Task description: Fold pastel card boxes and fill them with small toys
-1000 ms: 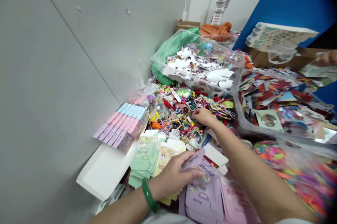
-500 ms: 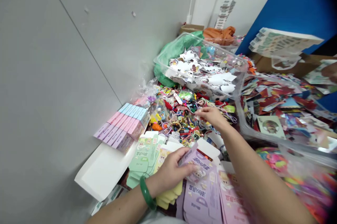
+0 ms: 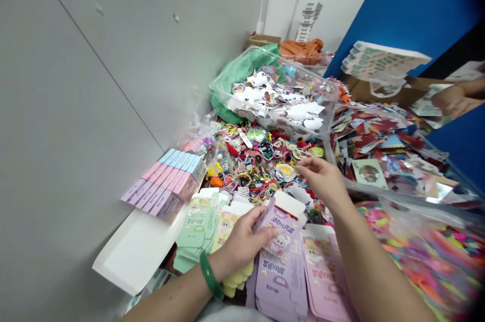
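Note:
My left hand (image 3: pixel 248 238), with a green bangle at the wrist, is closed around a small purple cardboard box (image 3: pixel 281 228) whose white top flap stands open. Over a pile of small trinkets and cords (image 3: pixel 261 160) hovers my right hand (image 3: pixel 320 178), thumb and fingers pinched together. Close to its fingertips is a round yellow-and-white piece (image 3: pixel 285 171); I cannot tell whether the fingers hold it. Flat purple boxes (image 3: pixel 278 286) lie below my left hand. Beside them are pink boxes (image 3: pixel 328 281), yellow boxes (image 3: pixel 223 228) and green boxes (image 3: pixel 197 226).
Filled blue, pink and purple boxes (image 3: pixel 166 180) stand in rows on a white tray (image 3: pixel 136 249) at left. Clear bins hold white cut-outs (image 3: pixel 280 100) and cards (image 3: pixel 390 145). Bagged colourful items (image 3: pixel 428 256) lie at right. Another person's hand (image 3: pixel 458 100) shows at far right.
My right hand has moved right over the trinket pile, and the round yellow-and-white piece now shows beside it. My left hand keeps the purple box. The view has shifted slightly right.

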{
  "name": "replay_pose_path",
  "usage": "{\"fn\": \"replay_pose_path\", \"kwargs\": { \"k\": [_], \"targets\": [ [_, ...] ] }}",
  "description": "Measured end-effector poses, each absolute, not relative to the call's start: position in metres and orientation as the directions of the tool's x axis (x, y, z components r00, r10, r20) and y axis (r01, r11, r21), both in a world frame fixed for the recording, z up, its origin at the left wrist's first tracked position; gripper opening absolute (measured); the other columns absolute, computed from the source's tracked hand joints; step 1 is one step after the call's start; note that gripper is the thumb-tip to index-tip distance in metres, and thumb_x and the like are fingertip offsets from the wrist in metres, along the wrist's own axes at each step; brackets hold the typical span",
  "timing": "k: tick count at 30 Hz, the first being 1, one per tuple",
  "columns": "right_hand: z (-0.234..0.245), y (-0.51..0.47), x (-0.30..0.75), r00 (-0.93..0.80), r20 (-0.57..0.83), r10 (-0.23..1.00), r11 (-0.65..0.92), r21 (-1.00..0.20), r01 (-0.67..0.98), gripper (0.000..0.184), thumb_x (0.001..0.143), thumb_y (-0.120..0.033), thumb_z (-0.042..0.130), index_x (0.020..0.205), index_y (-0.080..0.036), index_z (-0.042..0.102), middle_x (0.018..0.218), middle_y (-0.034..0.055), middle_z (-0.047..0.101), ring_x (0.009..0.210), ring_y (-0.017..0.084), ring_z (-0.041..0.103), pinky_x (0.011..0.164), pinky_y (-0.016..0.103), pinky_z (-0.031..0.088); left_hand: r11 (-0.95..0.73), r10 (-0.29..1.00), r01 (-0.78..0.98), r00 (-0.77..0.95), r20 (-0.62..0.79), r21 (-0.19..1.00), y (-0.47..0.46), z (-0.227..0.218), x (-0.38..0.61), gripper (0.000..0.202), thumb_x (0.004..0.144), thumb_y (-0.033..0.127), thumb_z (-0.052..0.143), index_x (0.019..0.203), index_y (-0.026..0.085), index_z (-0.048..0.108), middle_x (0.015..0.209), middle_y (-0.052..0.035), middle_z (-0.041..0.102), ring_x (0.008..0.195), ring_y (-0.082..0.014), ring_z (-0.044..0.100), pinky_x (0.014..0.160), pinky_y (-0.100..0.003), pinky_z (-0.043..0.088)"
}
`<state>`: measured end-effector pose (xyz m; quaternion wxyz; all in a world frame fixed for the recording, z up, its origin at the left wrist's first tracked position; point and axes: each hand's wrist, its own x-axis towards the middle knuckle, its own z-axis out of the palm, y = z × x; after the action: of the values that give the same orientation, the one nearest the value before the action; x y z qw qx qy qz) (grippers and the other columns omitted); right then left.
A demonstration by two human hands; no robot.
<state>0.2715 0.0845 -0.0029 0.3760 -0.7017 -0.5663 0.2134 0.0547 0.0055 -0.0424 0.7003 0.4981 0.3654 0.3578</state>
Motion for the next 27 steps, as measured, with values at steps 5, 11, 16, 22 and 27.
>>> {"fn": "replay_pose_path", "kwargs": {
  "k": [5, 11, 16, 22, 27],
  "targets": [
    [-0.019, 0.097, 0.26, 0.087, 0.128, 0.988, 0.0, -0.56, 0.828, 0.031, 0.083, -0.021, 0.051, 0.109, -0.016, 0.067, 0.114, 0.0128, 0.068, 0.106, 0.026, 0.061, 0.094, 0.038, 0.044, 0.283, 0.792, -0.099, 0.585, -0.175, 0.954, -0.007, -0.043, 0.056, 0.046, 0.077, 0.034, 0.075, 0.118, 0.018, 0.062, 0.113, -0.0084, 0.068, 0.103, -0.0234, 0.062, 0.09, -0.036, 0.048],
    [-0.035, 0.122, 0.219, -0.116, -0.111, 0.987, 0.045, -0.505, 0.862, 0.024, 0.066, -0.012, 0.067, 0.089, -0.015, 0.073, 0.097, 0.015, 0.073, 0.097, 0.028, 0.065, 0.083, 0.033, 0.045, 0.259, 0.776, -0.031, 0.602, -0.188, 0.965, -0.01, -0.038, 0.057, 0.042, 0.077, 0.035, 0.074, 0.114, 0.018, 0.064, 0.108, -0.0067, 0.068, 0.099, -0.022, 0.062, 0.087, -0.032, 0.047],
    [-0.035, 0.138, 0.227, -0.109, -0.218, 0.97, -0.047, -0.604, 0.796, 0.007, 0.059, -0.011, 0.068, 0.062, -0.016, 0.065, 0.066, 0.0072, 0.066, 0.072, 0.022, 0.062, 0.067, 0.03, 0.042, 0.241, 0.808, -0.041, 0.562, -0.177, 0.97, -0.005, -0.033, 0.049, 0.045, 0.076, 0.035, 0.075, 0.117, 0.017, 0.063, 0.11, -0.0077, 0.068, 0.101, -0.0233, 0.062, 0.089, -0.033, 0.048],
    [-0.019, 0.13, 0.264, -0.107, -0.23, 0.967, -0.159, -0.88, 0.447, 0.027, 0.066, -0.037, 0.063, 0.083, -0.018, 0.066, 0.066, -0.0012, 0.061, 0.053, 0.011, 0.047, 0.052, 0.025, 0.037, 0.265, 0.837, -0.101, 0.517, -0.177, 0.959, 0.004, -0.041, 0.044, 0.044, 0.076, 0.036, 0.076, 0.114, 0.018, 0.062, 0.109, -0.0071, 0.068, 0.102, -0.0229, 0.061, 0.089, -0.034, 0.048],
    [-0.018, 0.121, 0.271, -0.093, -0.266, 0.96, -0.249, -0.955, 0.162, 0.033, 0.058, -0.04, 0.072, 0.079, -0.018, 0.062, 0.06, -0.0036, 0.055, 0.049, 0.008, 0.044, 0.048, 0.023, 0.036, 0.272, 0.848, -0.128, 0.5, -0.175, 0.954, 0.008, -0.042, 0.049, 0.045, 0.075, 0.034, 0.077, 0.114, 0.016, 0.062, 0.106, -0.0079, 0.069, 0.099, -0.022, 0.063, 0.089, -0.035, 0.047]
  ]
}}
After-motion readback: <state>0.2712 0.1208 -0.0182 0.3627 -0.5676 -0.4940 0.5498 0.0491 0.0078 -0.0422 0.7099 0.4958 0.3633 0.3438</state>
